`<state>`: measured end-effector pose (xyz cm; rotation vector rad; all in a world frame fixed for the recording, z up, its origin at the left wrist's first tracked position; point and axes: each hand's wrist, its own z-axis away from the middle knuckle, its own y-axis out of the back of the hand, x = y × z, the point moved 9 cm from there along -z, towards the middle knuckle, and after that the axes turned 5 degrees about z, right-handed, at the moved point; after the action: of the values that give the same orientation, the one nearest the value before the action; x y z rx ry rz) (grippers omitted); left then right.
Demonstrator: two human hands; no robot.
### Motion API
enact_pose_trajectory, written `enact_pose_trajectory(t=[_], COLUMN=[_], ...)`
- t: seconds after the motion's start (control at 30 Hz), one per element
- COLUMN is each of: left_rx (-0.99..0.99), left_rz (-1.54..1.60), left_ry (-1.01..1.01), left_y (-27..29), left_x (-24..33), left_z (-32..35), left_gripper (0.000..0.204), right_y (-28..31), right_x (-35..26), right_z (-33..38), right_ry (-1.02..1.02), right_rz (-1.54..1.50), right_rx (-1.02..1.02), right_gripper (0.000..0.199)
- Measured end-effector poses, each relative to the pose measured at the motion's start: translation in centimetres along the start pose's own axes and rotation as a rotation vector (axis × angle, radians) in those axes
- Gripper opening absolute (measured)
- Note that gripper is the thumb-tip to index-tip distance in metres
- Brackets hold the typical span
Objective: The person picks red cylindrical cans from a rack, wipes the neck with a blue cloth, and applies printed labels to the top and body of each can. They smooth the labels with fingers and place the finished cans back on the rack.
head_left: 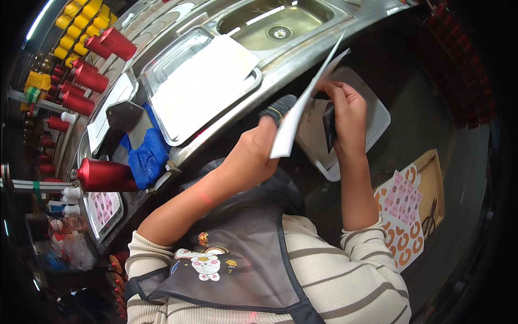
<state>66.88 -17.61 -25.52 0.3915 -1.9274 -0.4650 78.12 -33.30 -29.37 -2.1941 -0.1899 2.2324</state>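
Apron: grey bib with a cartoon patch point(208, 264) lay closest under my chin, over a striped sweater.
Left hand: my left hand point(253, 154) was closed around a dark roll point(278, 108), and its fingers pinched the lower end of the white sheet point(302, 105).
Right hand: my right hand point(345, 110) pinched the sheet's far side, with a small dark flat thing held against the palm; what it was I could not tell.
Sheet's axis: it ran from my left hand up and away toward the sink point(278, 24), edge-on to me.
Nearer hand: the left was nearer its lower end.
Beneath: a white lidded tub point(377, 116) sat under both hands.
Right side: a sticker sheet point(402, 216) lay well apart.
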Motion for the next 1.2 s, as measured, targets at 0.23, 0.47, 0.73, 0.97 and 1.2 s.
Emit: enact_pose_trajectory(t=[0.23,0.47,0.73,0.97,1.2], left_rx=[0.167,0.271,0.292,0.311,0.207], left_rz=[0.596,0.695,0.916,1.005,1.129], left_ry=[0.381,0.557,0.625,0.621,0.579], left_y=[8.1,12.6,14.2,16.3,16.1], left_x=[-3.8,-5.9,-7.8,-9.0,-8.5], left_z=[3.0,6.9,10.1,12.2,12.8], left_gripper=[0.032,0.043,0.046,0.049,0.064], right_y=[0.5,8.1,-3.4,-4.3,-4.9], right_x=[-1.6,14.5,17.6,16.2,15.4], right_z=[2.5,5.7,8.9,7.5,7.0], right_ry=[0.246,-0.638,-0.731,-0.545,-0.444], right_rz=[0.426,0.299,-0.027,-0.209,-0.154], right_rx=[0.161,0.055,-0.383,-0.307,-0.263], right_gripper=[0.036,0.048,0.028,0.014,0.015])
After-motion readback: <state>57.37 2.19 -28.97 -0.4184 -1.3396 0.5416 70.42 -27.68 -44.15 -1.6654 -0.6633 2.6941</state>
